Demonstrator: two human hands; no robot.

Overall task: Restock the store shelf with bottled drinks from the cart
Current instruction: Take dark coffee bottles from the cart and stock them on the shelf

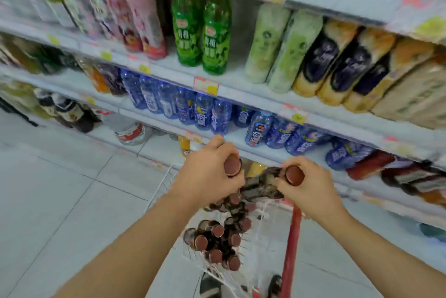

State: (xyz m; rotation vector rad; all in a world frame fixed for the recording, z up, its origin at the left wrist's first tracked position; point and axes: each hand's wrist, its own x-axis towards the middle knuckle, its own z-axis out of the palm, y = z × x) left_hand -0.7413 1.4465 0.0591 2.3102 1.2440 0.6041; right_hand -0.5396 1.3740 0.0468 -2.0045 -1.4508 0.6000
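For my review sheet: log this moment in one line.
left grip: holds left bottle | right grip: holds right bottle | cart: more brown-capped bottles inside | shelf: neither bottle placed yet

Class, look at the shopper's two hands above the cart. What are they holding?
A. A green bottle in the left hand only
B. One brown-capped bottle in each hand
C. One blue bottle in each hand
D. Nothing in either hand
B: the left hand grips a brown-capped bottle near its cap, and the right hand grips a second brown-capped bottle, both above the cart.
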